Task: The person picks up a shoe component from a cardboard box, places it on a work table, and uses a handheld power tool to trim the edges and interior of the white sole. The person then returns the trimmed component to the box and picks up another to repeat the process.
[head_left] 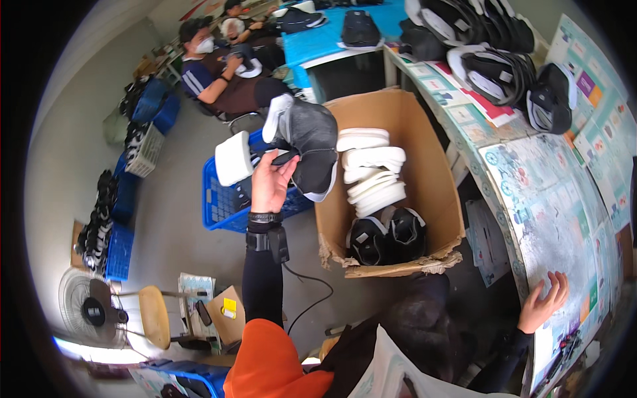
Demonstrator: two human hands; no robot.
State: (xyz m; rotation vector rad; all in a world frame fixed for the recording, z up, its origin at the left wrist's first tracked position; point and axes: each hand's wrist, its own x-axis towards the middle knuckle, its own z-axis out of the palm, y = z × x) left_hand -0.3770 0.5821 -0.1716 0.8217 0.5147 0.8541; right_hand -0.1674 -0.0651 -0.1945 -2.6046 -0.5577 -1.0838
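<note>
Workshop floor of grey concrete, long worktable [531, 199] covered in pale printed sheets along the right side. Landmark: open brown cardboard box [424, 166] standing on the floor against the table. Left hand [271, 182] raised just left of the box, fingers clamped on a grey and black shoe upper [308, 142] with white trim; a white foam sole piece [232, 158] against the same hand, though which fingers bear it cannot be told. Upper above and right of the grip, long axis running up-left to down-right, lower end overhanging the box's left wall. Right hand [544, 305] well right of the box, fingers spread flat on the table, holding nothing; left hand far nearer the upper. Inside the box: stacked white soles [371, 169], two black uppers [388, 235] below. Blue plastic crate [225, 205] left of the box. Seated person [219, 73] beyond, handling footwear.
</note>
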